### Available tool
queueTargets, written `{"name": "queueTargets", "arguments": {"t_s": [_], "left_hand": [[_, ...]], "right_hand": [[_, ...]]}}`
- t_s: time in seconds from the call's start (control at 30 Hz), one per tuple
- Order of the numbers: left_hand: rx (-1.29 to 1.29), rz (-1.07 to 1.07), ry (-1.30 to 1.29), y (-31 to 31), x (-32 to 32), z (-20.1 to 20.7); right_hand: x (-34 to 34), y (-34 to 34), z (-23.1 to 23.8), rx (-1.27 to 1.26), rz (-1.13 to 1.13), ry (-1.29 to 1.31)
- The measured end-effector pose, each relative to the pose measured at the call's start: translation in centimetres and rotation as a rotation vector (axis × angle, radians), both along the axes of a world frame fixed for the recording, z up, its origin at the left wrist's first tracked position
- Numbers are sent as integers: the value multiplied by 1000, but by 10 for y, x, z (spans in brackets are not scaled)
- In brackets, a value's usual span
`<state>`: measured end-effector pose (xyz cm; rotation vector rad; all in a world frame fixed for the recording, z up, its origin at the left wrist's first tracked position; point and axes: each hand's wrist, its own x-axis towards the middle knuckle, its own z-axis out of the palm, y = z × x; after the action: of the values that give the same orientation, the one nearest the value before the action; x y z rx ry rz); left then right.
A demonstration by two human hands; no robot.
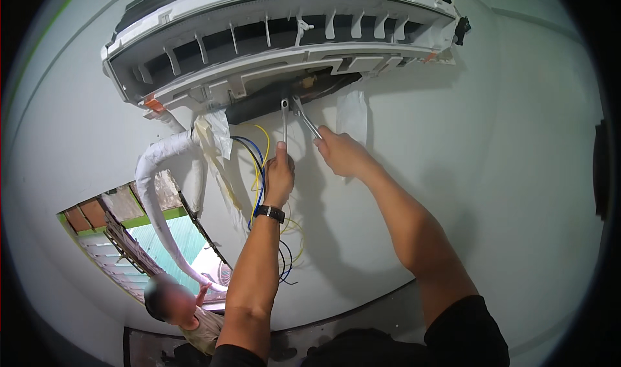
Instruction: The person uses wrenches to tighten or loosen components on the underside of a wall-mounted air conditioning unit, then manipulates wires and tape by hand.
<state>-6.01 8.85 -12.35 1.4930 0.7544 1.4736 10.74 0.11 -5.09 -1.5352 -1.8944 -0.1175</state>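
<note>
Both my arms reach up to the underside of a wall-mounted air conditioner [278,63] with its front cover off. My left hand [279,176] is closed around the handle of a wrench [284,121], whose ring-shaped head sits against the dark insulated pipe [259,106]. Just to the right, my right hand [346,152] grips a second metal wrench [309,122], slanting up to the same spot on the pipe. The two tool heads are close together; the fitting between them is too small to make out. A brass-coloured part [309,81] shows farther along the pipe.
Loose yellow, blue and black wires [259,160] hang beside my left hand. A white-wrapped pipe [155,173] curves down through the window opening [145,231]. Torn white wrapping [220,134] dangles at the pipe joint. Another person [184,312] is at lower left, a hand near the pipe.
</note>
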Motion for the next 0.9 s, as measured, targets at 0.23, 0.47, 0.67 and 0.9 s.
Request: {"name": "queueTargets", "arguments": {"t_s": [0.23,0.47,0.67,0.9], "left_hand": [[69,72,-147,-8,22,-2],[-102,-168,23,-14,-8,8],[-109,-147,59,-14,-3,10],[-120,-232,-43,-16,-14,7]], "right_hand": [[-87,1,-13,1,-68,290],[-43,15,5,-3,-69,43],[1,27,25,3,-86,-201],[-58,29,31,66,-120,255]]}}
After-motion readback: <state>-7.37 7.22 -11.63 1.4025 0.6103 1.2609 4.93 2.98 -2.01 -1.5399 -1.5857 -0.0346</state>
